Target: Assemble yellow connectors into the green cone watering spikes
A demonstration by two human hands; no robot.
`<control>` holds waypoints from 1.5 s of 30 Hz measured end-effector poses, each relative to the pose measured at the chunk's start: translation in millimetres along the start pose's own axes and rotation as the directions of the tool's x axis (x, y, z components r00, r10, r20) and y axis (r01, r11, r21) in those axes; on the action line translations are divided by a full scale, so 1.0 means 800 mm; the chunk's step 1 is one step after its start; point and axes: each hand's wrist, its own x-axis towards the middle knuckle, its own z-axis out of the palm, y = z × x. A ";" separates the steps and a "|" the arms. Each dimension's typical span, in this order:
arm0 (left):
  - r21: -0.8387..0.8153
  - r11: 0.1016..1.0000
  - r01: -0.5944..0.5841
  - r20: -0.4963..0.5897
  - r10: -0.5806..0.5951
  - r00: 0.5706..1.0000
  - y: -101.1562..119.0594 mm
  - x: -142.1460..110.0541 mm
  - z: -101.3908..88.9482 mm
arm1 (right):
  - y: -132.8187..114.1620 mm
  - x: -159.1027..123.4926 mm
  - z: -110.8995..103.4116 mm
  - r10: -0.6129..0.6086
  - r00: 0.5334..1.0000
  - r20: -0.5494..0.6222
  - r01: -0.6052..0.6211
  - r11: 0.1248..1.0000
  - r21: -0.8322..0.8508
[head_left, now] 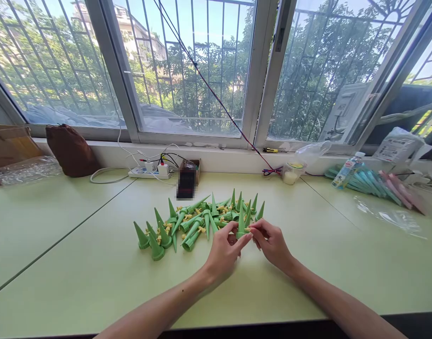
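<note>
My left hand (pixel 225 249) grips a green plastic watering spike (pixel 241 222) by its wide base, with the cone pointing up. From the right, my right hand (pixel 270 240) pinches a small yellow valve (pixel 249 230) at the side of that spike. Just beyond my hands lies a loose pile of similar green spikes (pixel 196 226), many with yellow valves on them. Some lie on their sides, while several at the left, such as one green cone (pixel 156 248), stand upright on their bases. My fingers partly cover the held spike's base.
The pale green table (pixel 96 282) runs up to the window sill. Along its back are a brown bag (pixel 71 150), a power strip (pixel 148 173), a small box (pixel 193 172) and a plastic cup (pixel 291 174). A bottle (pixel 348 170) and bagged items (pixel 374 183) lie at the right.
</note>
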 end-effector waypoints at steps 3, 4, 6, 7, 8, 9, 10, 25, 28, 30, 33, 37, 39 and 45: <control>0.028 0.999 -0.023 -0.001 0.023 1.000 -0.003 -0.001 0.000 | -0.001 0.000 0.000 0.000 1.000 0.003 0.000 1.000 -0.016; 0.047 0.998 -0.034 -0.006 0.035 0.999 -0.003 -0.001 0.000 | 0.000 0.000 0.000 0.005 1.000 0.006 -0.005 1.000 -0.018; 0.085 0.995 -0.056 -0.023 0.058 0.998 -0.005 -0.002 0.000 | 0.001 -0.001 0.000 0.016 1.000 0.012 -0.016 0.999 -0.031; 0.101 0.993 -0.063 -0.031 0.067 0.997 -0.005 -0.002 -0.001 | 0.001 -0.001 0.000 0.019 1.000 0.014 -0.018 0.999 -0.044; 0.113 0.991 -0.069 -0.038 0.074 0.997 -0.006 -0.002 -0.001 | 0.002 -0.001 0.000 0.019 1.000 0.015 -0.018 0.998 -0.060; 0.126 0.989 -0.075 -0.038 0.080 0.996 -0.007 -0.002 -0.001 | 0.002 -0.001 0.000 0.016 1.000 0.016 -0.015 0.997 -0.076; 0.142 0.986 -0.085 -0.035 0.091 0.995 -0.008 -0.002 -0.001 | 0.002 -0.001 0.000 0.010 1.000 0.018 -0.009 0.996 -0.090; 0.249 0.956 -0.153 -0.003 0.159 0.987 -0.006 -0.001 0.000 | 0.003 0.000 0.002 0.028 0.999 0.043 -0.024 0.997 -0.077; 0.232 0.965 -0.121 -0.006 0.126 0.992 -0.002 -0.002 0.001 | 0.001 0.001 0.002 0.034 0.998 0.057 -0.030 0.997 -0.067; 0.225 0.967 -0.115 -0.009 0.120 0.993 0.000 -0.002 0.000 | -0.001 0.001 0.002 0.032 0.997 0.070 -0.027 0.997 -0.067; 0.225 0.967 -0.123 -0.015 0.130 0.991 -0.002 0.000 -0.001 | -0.002 0.000 0.002 0.030 0.996 0.084 -0.025 0.998 -0.056; 0.221 0.965 -0.142 -0.031 0.152 0.988 -0.007 0.002 -0.001 | -0.001 0.000 0.003 0.019 0.997 0.080 -0.015 0.998 -0.053; 0.203 0.969 -0.142 -0.030 0.151 0.988 -0.005 0.002 -0.001 | 0.000 0.000 0.003 0.006 0.998 0.066 -0.002 0.998 -0.059; 0.087 0.992 -0.093 -0.005 0.094 0.996 0.005 -0.001 -0.003 | -0.003 0.000 0.001 -0.019 0.998 -0.053 0.015 0.997 -0.076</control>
